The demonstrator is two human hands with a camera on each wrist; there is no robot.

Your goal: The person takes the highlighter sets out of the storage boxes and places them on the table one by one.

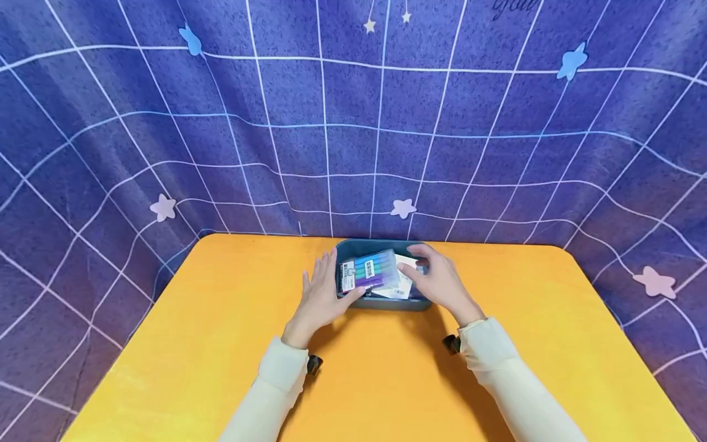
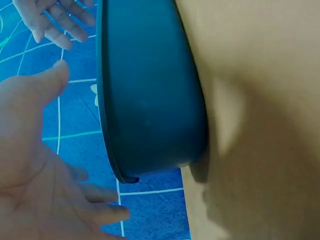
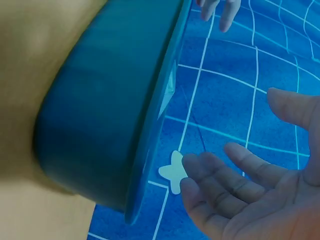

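A dark teal plastic bin (image 1: 386, 304) stands at the back of the table. In it lies a clear pack of colored pens (image 1: 361, 271), blue through green to purple, tilted up toward the left rim. Beside the pack is a white labelled item (image 1: 402, 285), partly covered. My left hand (image 1: 320, 298) hovers at the bin's left end, fingers extended, thumb near the pack's lower edge. Over the right end is my right hand (image 1: 442, 281), fingers loosely bent. Both wrist views show bare palms, left (image 2: 45, 170) and right (image 3: 250, 190), apart from the bin's outer wall (image 3: 105, 110).
The orange-yellow table (image 1: 375, 380) extends toward me and to both sides. Right behind the bin hangs a blue-purple curtain (image 1: 353, 147) with grid lines and stars. Other contents deeper in the bin are hidden by the pack and hands.
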